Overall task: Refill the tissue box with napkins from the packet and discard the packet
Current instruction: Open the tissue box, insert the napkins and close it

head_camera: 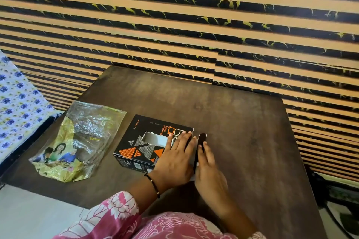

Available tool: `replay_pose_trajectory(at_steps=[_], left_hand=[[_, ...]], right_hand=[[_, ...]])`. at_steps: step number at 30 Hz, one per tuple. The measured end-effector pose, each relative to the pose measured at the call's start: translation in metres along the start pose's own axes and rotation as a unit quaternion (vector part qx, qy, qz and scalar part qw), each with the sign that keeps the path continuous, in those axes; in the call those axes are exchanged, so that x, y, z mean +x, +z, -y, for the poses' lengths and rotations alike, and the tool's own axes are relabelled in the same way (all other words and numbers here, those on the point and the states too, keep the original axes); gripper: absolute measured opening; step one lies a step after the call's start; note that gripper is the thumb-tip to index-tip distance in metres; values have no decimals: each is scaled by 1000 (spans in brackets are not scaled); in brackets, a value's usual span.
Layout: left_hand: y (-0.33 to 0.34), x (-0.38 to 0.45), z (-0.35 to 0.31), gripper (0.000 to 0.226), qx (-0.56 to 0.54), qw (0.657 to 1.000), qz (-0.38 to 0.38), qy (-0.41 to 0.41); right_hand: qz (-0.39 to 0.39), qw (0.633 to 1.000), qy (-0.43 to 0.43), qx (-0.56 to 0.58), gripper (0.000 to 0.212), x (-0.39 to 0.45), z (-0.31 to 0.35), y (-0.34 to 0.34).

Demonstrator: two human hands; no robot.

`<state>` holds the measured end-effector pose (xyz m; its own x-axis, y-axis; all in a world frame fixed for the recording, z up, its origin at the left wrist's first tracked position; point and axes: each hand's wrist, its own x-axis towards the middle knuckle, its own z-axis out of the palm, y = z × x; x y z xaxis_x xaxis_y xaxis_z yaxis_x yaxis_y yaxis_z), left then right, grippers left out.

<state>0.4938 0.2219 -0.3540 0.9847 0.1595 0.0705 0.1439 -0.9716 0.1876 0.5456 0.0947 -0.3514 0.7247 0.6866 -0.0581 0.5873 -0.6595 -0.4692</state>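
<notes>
Both hands are on the tissue box mid-table: my left hand lies flat on its top, my right hand presses the end flap closed with straight fingers. Looks like I've done the refill, since the packet lies flattened and empty-looking left of the box. Only binning it remains, I reckon.

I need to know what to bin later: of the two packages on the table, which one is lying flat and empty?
The crinkled plastic packet left of the black tissue box, apart from it. The box stands boxy under both hands.
</notes>
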Motion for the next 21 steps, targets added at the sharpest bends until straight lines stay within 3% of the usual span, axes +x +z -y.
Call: replay_pose_trajectory(at_steps=[7,12,21], left_hand=[[-15,-1,13,66,-194,979,-53,-37],[-14,-4,15,54,-387,901,-170,-99],[-16,-3,16,50,-435,867,-211,-122]], right_hand=[[27,993,23,109,58,-1,-3,0],[26,992,-4,120,61,1,9,4],[45,981,-8,187,58,-7,18,7]])
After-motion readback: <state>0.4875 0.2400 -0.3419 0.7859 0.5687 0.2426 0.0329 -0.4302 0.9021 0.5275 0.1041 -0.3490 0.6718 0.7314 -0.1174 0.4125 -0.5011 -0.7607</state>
